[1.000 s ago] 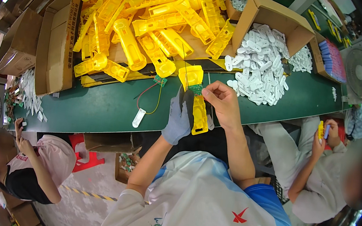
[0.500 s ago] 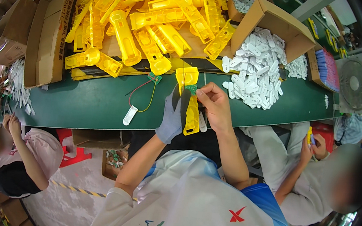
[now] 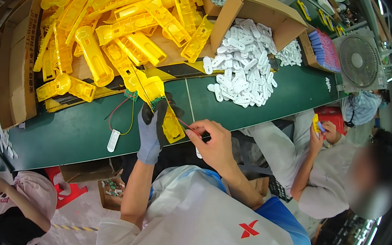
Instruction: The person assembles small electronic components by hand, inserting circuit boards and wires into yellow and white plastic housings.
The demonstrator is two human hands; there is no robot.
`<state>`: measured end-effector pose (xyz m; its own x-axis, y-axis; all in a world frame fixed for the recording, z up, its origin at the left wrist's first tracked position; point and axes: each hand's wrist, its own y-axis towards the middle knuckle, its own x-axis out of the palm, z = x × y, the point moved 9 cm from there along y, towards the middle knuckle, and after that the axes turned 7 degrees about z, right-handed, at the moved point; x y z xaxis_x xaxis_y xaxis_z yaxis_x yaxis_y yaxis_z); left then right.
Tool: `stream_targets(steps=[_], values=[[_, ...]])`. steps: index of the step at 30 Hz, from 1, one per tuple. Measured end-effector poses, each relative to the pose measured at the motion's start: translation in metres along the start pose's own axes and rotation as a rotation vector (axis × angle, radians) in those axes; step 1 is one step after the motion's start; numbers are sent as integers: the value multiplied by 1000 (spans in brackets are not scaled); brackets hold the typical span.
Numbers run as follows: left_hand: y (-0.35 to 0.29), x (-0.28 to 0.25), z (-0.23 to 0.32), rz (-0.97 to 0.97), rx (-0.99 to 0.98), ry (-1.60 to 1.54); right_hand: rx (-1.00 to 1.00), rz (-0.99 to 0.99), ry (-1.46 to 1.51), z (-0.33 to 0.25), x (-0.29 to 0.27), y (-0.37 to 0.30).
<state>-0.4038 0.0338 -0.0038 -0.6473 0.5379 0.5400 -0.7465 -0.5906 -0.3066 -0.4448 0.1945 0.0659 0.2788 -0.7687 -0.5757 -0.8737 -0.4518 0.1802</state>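
Note:
My left hand (image 3: pixel 152 129), in a grey-blue glove with dark fingers, grips a yellow plastic housing (image 3: pixel 173 128) tilted over the table's front edge. Inside the housing, by the gloved fingertips, a small green circuit board (image 3: pixel 157 102) shows in part. Just past its lower end, my bare right hand (image 3: pixel 213 142) pinches a red wire (image 3: pixel 184 124) that runs back to the housing. Part of a white oval piece (image 3: pixel 198 153) shows below the right fingers. Left of the glove, another circuit board (image 3: pixel 131 95) lies on the table, wired in red and yellow to a white oval piece (image 3: pixel 113 140).
Yellow housings (image 3: pixel 120 20) are heaped on cardboard at the back left. White oval pieces (image 3: pixel 247 65) are piled beside an open carton (image 3: pixel 268 14). A fan (image 3: pixel 358 60) stands at the right. Co-workers sit on both sides; the right one holds a small yellow item (image 3: pixel 317 123).
My right hand has left the circuit board and now pinches the red wire beyond the housing's lower end. The housing has tilted, and the whole view has shifted.

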Motion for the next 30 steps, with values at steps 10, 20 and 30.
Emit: stream_targets(steps=[10,20,30], values=[[0,1,-10,-23,-83,-102,-64,259,-301,-4,-47,95],[1,9,-2,-102,-79,-236,-40,210,-342,24,-15,124],[1,-3,0,-13,-73,-194,88,-191,836,-4,36,77]])
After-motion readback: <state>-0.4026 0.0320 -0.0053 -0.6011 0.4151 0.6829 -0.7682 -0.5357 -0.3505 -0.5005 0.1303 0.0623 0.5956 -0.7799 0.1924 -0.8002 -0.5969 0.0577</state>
